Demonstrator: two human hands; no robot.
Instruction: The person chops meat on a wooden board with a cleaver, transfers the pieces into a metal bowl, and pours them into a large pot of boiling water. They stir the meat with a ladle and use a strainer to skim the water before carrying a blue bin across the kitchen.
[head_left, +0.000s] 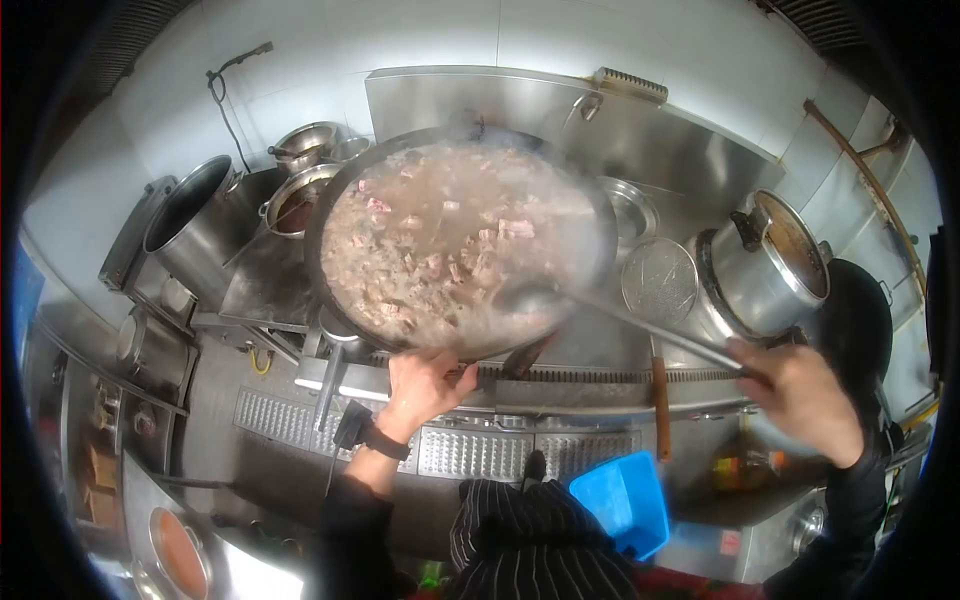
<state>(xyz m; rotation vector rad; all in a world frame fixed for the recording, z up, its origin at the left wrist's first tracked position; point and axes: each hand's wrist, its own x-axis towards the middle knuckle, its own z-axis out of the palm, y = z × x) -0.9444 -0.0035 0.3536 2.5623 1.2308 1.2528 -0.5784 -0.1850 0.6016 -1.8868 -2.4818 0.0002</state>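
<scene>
A very large wok [316, 250] is full of cloudy, steaming liquid with chunks of pale and pinkish meat [470, 262]. My right hand [800, 398], slightly blurred, is closed round the end of a long-handled metal ladle [650, 325]. The ladle's bowl dips into the liquid at the wok's near right side. At the wok's front edge is my left hand [425, 388], its fingers curled over the rim and its thumb apart, pointing right. Steam partly veils the ladle's bowl and the right side of the wok.
Right of the wok lie a round mesh strainer [660, 280] with a wooden handle and a lidded steel pot [770, 265]. Steel bowls [300, 200] and a tall stockpot [200, 230] stand left. A blue bin [625, 505] sits below, by my legs. A faucet [587, 103] projects behind the wok.
</scene>
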